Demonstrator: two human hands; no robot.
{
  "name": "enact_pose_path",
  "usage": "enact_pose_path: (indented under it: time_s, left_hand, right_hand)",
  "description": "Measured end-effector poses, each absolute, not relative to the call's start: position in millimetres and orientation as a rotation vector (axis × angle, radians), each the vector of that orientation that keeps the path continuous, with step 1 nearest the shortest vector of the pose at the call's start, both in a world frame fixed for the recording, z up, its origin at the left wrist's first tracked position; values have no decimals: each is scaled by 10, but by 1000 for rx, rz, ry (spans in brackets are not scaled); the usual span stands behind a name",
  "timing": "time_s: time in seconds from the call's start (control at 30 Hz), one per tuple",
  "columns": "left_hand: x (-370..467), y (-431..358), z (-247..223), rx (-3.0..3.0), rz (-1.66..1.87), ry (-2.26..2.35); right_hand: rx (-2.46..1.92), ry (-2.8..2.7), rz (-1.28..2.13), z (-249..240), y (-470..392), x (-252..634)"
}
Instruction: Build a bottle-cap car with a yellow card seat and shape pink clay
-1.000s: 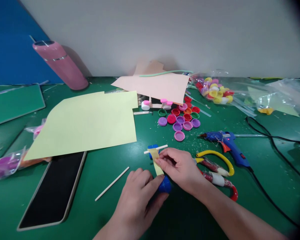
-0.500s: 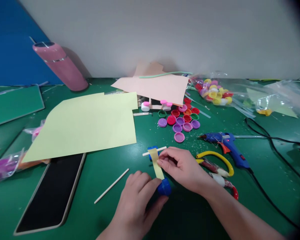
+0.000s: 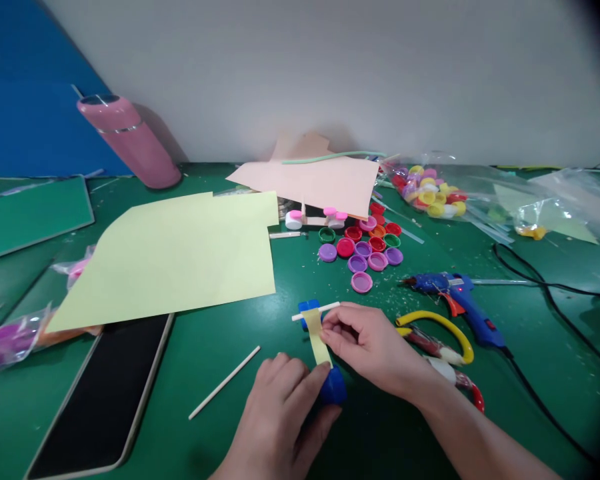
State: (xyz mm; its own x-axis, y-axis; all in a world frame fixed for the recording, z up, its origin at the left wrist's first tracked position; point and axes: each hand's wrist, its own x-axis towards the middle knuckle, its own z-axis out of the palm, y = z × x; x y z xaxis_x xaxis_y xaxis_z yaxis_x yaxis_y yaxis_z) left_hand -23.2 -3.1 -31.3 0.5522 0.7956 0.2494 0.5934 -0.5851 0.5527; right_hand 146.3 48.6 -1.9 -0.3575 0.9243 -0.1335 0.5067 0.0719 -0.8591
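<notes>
A narrow yellow paper strip (image 3: 319, 340) runs between blue bottle caps at its two ends. My left hand (image 3: 285, 407) grips the near end, with thumb and fingers about the near blue cap (image 3: 334, 385). At the far end, a short white stick (image 3: 300, 317) lies crosswise over the strip beside the far blue caps (image 3: 309, 306). My right hand (image 3: 365, 340) pinches the strip's right edge just below that stick; its fingertips partly hide the contact. Another white stick (image 3: 225, 382) lies on the green table left of my hands.
Loose coloured caps (image 3: 361, 283) lie beyond my hands. To the right are a blue glue gun (image 3: 460, 293) with its cord and yellow-and-red-handled pliers (image 3: 443, 320). A yellow sheet (image 3: 190, 260) partly covers a phone (image 3: 115, 387) at left. A pink bottle (image 3: 135, 143) stands behind.
The whole view has shifted slightly, so things appear a little lower and further right. Both hands keep their hold on the strip and cap.
</notes>
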Motion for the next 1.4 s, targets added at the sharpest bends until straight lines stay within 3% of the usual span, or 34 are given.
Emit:
enact_pose_path:
  time_s: [0.47,0.8,1.1,1.4]
  left_hand:
    - [-222,12,-280,2428,675,1116]
    - [-229,37,-263,2302,736,1199]
    - [-201,173,-159,2467,354,1364]
    - [-209,213,-151,2466,255,1369]
  right_hand:
    - [-1457,-1853,1100,-91,470,1414]
    - [-1514,-1698,1247,-102,447,1390]
    - [-1462,-1729,1230,-90,441,1421]
    - [-1552,-1869,1264,62,377,1533]
